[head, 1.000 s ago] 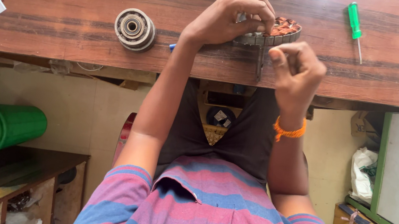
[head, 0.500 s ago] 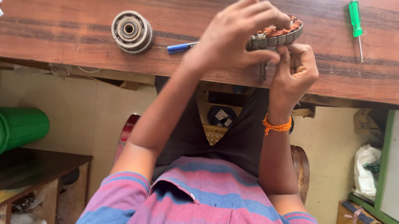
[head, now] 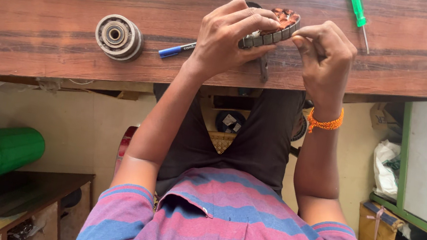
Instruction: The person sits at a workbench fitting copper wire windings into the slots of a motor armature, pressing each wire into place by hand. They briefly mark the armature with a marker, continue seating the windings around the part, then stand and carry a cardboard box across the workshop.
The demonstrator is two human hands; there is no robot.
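Looking down past my striped shirt, both hands meet over the near edge of the brown wooden table (head: pixel 39 51). My left hand (head: pixel 230 41) and right hand (head: pixel 325 58) are both closed on a round metal stator ring with copper-red windings (head: pixel 273 28), held tilted just above the tabletop, fingers pinching its grey laminated rim. It looks heavy for its size and rigid; the windings seem delicate, so the steel rim is the place to hold. A blue pen (head: pixel 176 49) lies just left of my left hand, a grey ribbed metal hub (head: pixel 118 37) further left. Beyond my right hand lies a green-handled screwdriver (head: pixel 359 12).
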